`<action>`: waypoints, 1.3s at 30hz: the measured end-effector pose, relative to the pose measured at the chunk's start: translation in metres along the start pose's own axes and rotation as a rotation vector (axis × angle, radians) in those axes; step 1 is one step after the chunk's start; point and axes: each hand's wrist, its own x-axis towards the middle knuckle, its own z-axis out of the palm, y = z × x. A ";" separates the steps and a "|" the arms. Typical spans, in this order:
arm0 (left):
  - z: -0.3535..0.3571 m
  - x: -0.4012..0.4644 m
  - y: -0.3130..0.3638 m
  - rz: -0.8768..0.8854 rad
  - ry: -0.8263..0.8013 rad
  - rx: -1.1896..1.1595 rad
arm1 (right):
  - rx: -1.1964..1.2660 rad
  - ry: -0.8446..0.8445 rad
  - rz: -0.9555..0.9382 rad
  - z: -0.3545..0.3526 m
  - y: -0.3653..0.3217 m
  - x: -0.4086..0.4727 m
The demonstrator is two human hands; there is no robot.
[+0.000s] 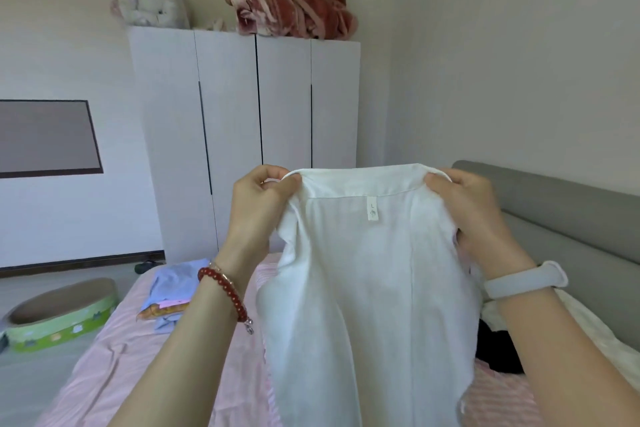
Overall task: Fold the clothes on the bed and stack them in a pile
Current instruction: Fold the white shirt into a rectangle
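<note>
Above the bed point(114, 374), hands hold a white shirt point(367, 288) (collar up).

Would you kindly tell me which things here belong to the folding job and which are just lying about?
Part of the job:
white collared shirt, held up by left hand and right hand
light blue garment
black garment
pink striped bed

Lying about:
white wardrobe
red patterned blanket
green oval tray

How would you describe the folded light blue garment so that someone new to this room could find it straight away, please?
Start at the bed with the pink striped sheet and look to its far end, before the tall white wardrobe. The folded light blue garment lies there, flat, with an orange packet on its near edge; the white collared shirt is held up instead.
</note>
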 end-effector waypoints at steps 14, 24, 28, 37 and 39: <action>0.080 0.077 -0.319 -0.791 -0.233 0.161 | -0.181 -0.626 0.626 0.139 0.331 0.061; 0.030 -0.129 -0.534 -1.203 -0.313 0.801 | -0.536 -0.742 0.773 0.075 0.517 -0.147; 0.028 -0.199 -0.547 -1.184 -0.448 1.079 | -0.839 -0.880 0.672 0.054 0.524 -0.224; -0.048 -0.163 -0.546 -0.961 0.301 1.135 | -0.809 -0.405 0.648 0.036 0.541 -0.216; -0.076 -0.150 -0.551 -0.961 0.267 1.314 | -0.767 -0.456 0.625 0.030 0.536 -0.211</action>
